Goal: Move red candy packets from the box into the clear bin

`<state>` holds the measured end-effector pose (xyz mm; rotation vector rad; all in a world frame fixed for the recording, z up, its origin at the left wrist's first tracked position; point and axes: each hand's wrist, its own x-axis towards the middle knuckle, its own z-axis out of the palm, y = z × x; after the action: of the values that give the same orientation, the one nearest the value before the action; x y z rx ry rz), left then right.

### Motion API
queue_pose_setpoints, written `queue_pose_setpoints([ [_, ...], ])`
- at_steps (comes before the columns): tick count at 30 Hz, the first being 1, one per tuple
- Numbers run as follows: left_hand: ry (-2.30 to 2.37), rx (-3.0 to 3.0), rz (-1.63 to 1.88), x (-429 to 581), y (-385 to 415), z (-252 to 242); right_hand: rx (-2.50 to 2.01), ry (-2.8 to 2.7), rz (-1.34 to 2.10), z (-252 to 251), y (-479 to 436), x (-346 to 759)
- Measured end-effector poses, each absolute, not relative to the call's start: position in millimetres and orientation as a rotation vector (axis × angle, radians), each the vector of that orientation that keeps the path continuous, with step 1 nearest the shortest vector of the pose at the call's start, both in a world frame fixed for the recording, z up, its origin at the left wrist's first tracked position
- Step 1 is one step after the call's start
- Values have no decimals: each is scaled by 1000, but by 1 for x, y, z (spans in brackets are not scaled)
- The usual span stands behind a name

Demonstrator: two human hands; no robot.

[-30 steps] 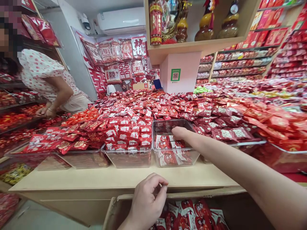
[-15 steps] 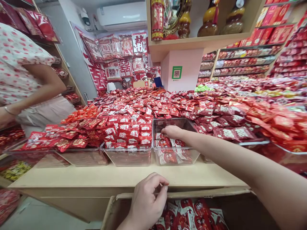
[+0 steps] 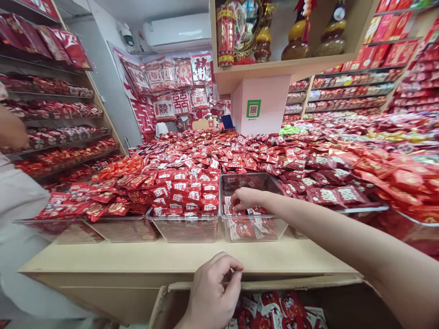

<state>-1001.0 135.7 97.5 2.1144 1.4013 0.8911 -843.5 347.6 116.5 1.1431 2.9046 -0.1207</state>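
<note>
My right hand point(image 3: 247, 199) reaches into a clear plastic bin point(image 3: 253, 228), its fingers bent down and closed on a small red-and-white packet point(image 3: 228, 204) near the bin's left side. The fingertips are partly hidden. More such packets lie in the lower part of this bin. Nearer to me, my left hand point(image 3: 215, 289) hovers over the back-left edge of an open cardboard box point(image 3: 302, 284). Its fingers are curled, thumb tip against the index finger, with nothing visible in them. Red-and-white packets point(image 3: 291, 304) fill part of the box.
Beside the bin stands another clear bin point(image 3: 187, 230) heaped with red packets. Dark red packets point(image 3: 324, 194) are piled to the right. A wooden shelf point(image 3: 295, 64) overhangs the display. At the left edge is another person point(image 3: 17, 196), partly in view.
The person at the left has moved toward the left edge, uncovering the shelves. My right hand stays in the bin with its fingers slightly shifted. My left hand has hardly moved.
</note>
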Motion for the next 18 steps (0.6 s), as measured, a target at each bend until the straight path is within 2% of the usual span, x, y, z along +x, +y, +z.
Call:
queue_pose_setpoints([
  [10, 1394, 2110, 892, -1000, 137, 97, 1293, 2874, -27, 117, 352, -842],
  [18, 1402, 2134, 906, -999, 137, 98, 1154, 2883, -258, 112, 351, -842],
])
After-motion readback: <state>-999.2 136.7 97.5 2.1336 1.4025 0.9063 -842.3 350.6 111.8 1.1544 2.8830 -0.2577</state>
